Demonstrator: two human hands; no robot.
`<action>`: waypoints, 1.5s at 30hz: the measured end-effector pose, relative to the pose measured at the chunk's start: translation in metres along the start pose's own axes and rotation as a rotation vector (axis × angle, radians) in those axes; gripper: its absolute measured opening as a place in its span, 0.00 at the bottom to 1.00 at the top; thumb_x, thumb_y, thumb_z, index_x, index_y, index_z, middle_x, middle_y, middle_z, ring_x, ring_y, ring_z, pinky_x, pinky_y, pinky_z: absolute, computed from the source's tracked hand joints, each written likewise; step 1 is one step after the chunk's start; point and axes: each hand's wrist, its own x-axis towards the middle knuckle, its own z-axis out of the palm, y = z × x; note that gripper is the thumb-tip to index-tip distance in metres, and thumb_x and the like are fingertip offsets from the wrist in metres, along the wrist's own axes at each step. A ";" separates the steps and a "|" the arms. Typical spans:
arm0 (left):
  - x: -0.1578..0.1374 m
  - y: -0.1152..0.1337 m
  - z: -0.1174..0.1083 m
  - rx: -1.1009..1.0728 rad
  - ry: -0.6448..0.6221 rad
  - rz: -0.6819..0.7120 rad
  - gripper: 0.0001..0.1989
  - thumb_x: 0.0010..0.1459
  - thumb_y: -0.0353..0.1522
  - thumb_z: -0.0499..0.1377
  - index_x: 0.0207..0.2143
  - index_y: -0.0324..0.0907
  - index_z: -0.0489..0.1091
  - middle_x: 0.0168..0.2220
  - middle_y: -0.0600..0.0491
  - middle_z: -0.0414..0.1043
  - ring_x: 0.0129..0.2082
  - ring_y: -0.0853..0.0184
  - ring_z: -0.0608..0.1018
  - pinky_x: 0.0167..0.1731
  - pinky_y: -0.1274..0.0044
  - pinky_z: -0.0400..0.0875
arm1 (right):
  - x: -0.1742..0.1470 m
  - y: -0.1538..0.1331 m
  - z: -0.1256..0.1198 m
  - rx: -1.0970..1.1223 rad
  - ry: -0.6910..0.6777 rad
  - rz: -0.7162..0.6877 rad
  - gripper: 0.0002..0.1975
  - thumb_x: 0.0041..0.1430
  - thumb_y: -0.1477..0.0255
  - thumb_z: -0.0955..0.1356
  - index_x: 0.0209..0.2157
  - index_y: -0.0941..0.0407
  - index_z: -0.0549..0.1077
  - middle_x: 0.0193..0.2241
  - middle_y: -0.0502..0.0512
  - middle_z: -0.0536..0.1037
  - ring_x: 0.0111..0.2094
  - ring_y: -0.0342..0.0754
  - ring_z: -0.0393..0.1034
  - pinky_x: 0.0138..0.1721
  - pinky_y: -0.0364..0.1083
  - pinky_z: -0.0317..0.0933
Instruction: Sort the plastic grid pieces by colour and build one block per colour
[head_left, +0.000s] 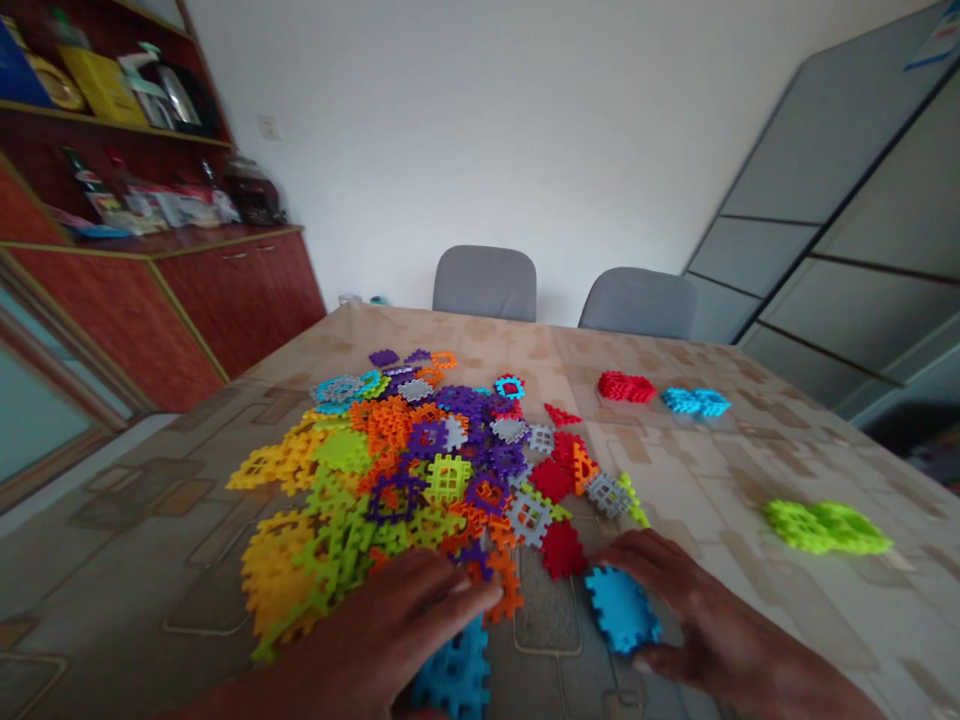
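My left hand (390,625) is at the near edge of the pile, its fingers closed over blue interlocking plastic tiles (457,672) with notched edges; part of them is hidden under the hand. To the right, my right hand (697,600) has its fingers and thumb around the opposite edges of a solid blue interlocking tile (622,608) close to the tabletop. Just beyond it lie a red octagonal tile (562,549) and grey tiles (529,517). A mixed pile of orange (386,430), purple, yellow, green and grey tiles spreads ahead of my left hand.
Sorted groups lie on the right of the table (697,460): red tiles (625,386), blue tiles (696,402) and green tiles (826,527). Two grey chairs (486,283) stand at the far edge. A wooden cabinet (240,290) is at the left.
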 end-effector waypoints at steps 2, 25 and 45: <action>-0.004 0.008 0.011 0.032 0.017 0.044 0.37 0.61 0.42 0.66 0.69 0.58 0.55 0.57 0.52 0.73 0.53 0.56 0.76 0.54 0.70 0.72 | -0.002 0.001 0.001 -0.015 0.013 -0.023 0.33 0.58 0.61 0.73 0.65 0.48 0.68 0.62 0.62 0.70 0.64 0.65 0.61 0.64 0.63 0.57; -0.009 0.003 0.019 0.051 0.084 -0.157 0.45 0.49 0.42 0.74 0.67 0.60 0.61 0.60 0.53 0.73 0.56 0.52 0.77 0.54 0.69 0.74 | -0.003 0.003 0.001 -0.007 -0.026 0.005 0.34 0.58 0.61 0.73 0.65 0.51 0.67 0.63 0.64 0.68 0.66 0.66 0.57 0.66 0.64 0.52; -0.033 -0.014 0.018 0.136 0.061 -0.105 0.39 0.57 0.53 0.66 0.67 0.55 0.61 0.64 0.48 0.68 0.58 0.49 0.74 0.55 0.65 0.73 | -0.002 -0.001 0.000 -0.043 -0.029 -0.001 0.37 0.56 0.62 0.74 0.66 0.51 0.66 0.64 0.66 0.67 0.66 0.68 0.57 0.65 0.66 0.52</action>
